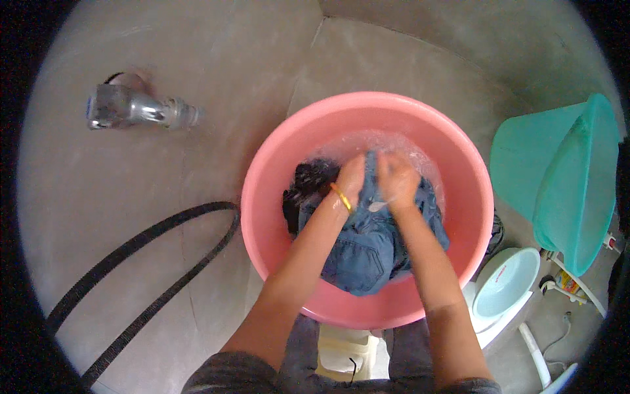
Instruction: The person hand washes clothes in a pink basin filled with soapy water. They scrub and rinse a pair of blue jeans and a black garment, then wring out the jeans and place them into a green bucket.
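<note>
Wet blue jeans (357, 263) lie bunched in a large pink plastic basin (266, 162), a back pocket facing up. Both hands grip one raised fold of the denim near the basin's middle. My left hand (352, 177), with a yellow bangle (341, 198) on the wrist, holds the fold from the left. Close beside it, my right hand (398, 180) is closed on the fold from the right and looks blurred. A black cloth (312, 180) sits left of the jeans. Sudsy water (384, 140) shows along the far side.
A chrome tap (142, 108) juts from the wall at upper left. Below it loops a black strap or hose (147, 236). On the right are a teal plastic tub (521, 152), a pale blue bowl (509, 283) and white pipes (535, 354). A cream stool (344, 354) is below the basin.
</note>
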The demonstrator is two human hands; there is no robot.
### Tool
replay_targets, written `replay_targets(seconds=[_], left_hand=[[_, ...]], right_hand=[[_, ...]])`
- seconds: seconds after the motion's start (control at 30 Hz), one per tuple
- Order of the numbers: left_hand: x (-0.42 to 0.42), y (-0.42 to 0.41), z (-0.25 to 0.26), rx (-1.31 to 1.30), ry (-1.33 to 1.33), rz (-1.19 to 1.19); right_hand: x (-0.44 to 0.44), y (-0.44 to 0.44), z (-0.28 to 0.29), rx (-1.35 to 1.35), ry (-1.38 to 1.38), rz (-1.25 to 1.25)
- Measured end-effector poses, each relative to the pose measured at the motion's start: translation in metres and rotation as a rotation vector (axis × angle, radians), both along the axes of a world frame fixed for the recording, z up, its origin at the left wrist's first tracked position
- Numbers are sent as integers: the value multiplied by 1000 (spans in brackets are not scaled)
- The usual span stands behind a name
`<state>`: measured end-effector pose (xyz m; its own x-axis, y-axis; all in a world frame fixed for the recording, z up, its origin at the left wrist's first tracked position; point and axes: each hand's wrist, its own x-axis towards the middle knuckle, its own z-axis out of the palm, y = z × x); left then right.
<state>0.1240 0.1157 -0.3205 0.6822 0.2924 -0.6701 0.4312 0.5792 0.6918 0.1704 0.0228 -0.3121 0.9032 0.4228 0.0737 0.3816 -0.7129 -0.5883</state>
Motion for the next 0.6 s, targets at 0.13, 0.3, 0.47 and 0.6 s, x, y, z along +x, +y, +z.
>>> replay_targets(seconds=[0.13,0.3,0.47,0.6], left_hand=[[15,20,-4,537,278,-35],[13,9,-28,1237,434,-697],[-3,27,-66,1183,211,-612],[-3,26,-66,220,-27,-95]], right_hand=[[25,-23,-17,8,216,-8],[-8,-37,-46,-310,25,214],[19,-34,-29,-382,539,-39],[-8,-13,-7,440,409,73]])
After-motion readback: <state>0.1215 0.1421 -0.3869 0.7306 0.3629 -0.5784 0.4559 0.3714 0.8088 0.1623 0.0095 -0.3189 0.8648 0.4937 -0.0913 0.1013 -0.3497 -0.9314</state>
